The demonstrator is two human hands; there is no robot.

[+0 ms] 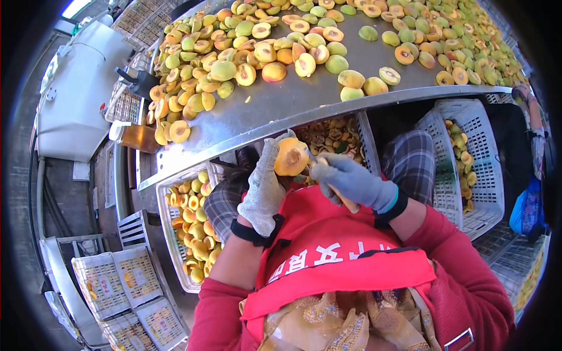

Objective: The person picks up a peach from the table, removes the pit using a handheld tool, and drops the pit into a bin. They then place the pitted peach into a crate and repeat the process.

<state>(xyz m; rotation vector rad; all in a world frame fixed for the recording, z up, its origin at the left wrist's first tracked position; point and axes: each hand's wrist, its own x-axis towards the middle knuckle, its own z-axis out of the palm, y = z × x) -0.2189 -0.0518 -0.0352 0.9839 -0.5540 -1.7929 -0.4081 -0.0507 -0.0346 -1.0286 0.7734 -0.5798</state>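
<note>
Near the centre of the frame we see a yellow-fleshed peach half [288,161] held in the gloved left hand [261,190], whose fingers are clamped round its left side and upper edge. Its brownish centre shows toward the right, facing the gloved right hand [351,180], whose fingers are closed round a slim hand tool [346,199] with a pale handle. The tool's tip reaches the right side of the fruit, though we cannot tell whether it touches the flesh. We judge the peach half to be light and fairly firm, but easily bruised and slippery where the cut flesh is wet; the rounded outer side, cupped in the palm with the fingers kept off the centre, seems the best hold. So the fruit lies against the left fingers, with the right ones just beside it and not wrapped on it. Behind, across the top of the frame, we see heaped peach halves [223,70] on a metal table [246,120]. Plastic crates of fruit stand at the lower left [165,229] and right [487,169] of the hands.
</note>
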